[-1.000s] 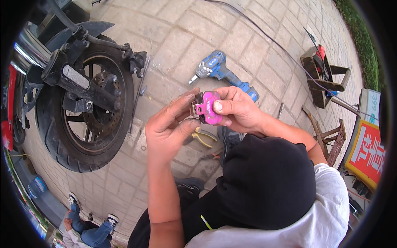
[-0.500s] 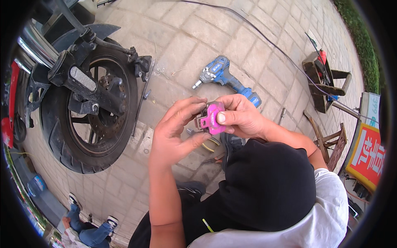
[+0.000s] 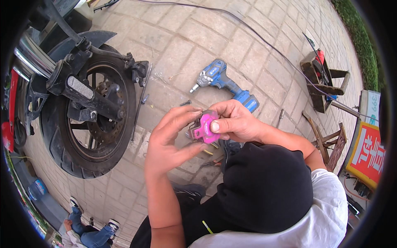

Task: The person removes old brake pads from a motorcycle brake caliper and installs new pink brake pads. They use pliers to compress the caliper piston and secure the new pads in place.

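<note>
My right hand (image 3: pixel 233 122) grips a small pink plate-like part (image 3: pixel 206 126) with a grey piece behind it, thumb pressed on its face. My left hand (image 3: pixel 169 138) has its fingers spread and touches the part's left and lower edges. Both hands hover above the paving, in front of my dark-clad knee. A blue cordless impact wrench (image 3: pixel 223 82) lies on the pavers just beyond my hands. A motorcycle wheel (image 3: pixel 89 120) with a brake disc and fork stands at the left.
Yellow-handled pliers (image 3: pixel 211 155) lie on the pavers under my hands. A long thin rod (image 3: pixel 140 103) rests beside the tyre. A wooden tool box (image 3: pixel 320 78) and a small wooden stool (image 3: pixel 328 142) stand at the right, with a cable (image 3: pixel 256 35) across the paving. Another person's legs (image 3: pixel 89 229) show bottom left.
My hands with the pink part have stayed at about the same spot. My left fingers have opened wider around it, and the view has shifted slightly.
</note>
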The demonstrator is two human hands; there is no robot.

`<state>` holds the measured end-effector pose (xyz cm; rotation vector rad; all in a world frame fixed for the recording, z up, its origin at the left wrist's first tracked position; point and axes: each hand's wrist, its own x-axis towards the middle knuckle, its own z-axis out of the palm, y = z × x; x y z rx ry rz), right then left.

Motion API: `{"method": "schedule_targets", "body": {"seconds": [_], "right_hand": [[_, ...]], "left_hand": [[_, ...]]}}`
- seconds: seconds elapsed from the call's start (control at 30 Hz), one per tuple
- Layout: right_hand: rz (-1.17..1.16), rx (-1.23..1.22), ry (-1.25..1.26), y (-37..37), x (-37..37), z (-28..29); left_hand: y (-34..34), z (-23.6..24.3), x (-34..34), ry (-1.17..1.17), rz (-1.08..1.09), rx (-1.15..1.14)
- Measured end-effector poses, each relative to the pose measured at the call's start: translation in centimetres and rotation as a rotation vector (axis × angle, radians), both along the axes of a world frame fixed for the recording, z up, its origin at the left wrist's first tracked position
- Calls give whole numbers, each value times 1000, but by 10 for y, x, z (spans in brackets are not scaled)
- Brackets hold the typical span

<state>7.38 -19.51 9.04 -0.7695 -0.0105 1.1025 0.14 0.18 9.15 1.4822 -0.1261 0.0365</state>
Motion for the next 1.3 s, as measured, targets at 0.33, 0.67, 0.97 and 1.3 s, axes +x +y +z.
{"method": "schedule_targets", "body": {"seconds": [0.33, 0.67, 0.97, 1.3], "right_hand": [[-14, 19, 15, -2, 0, 0], [-49, 26, 60, -1, 2, -6], [-40, 42, 83, 0, 2, -9], [-33, 31, 67, 2, 1, -9]], "left_hand": [[-4, -5, -1, -6, 32, 37], [-8, -20, -2, 15, 27, -357], [-4, -19, 0, -6, -3, -337], [-4, -22, 1, -16, -8, -285]]}}
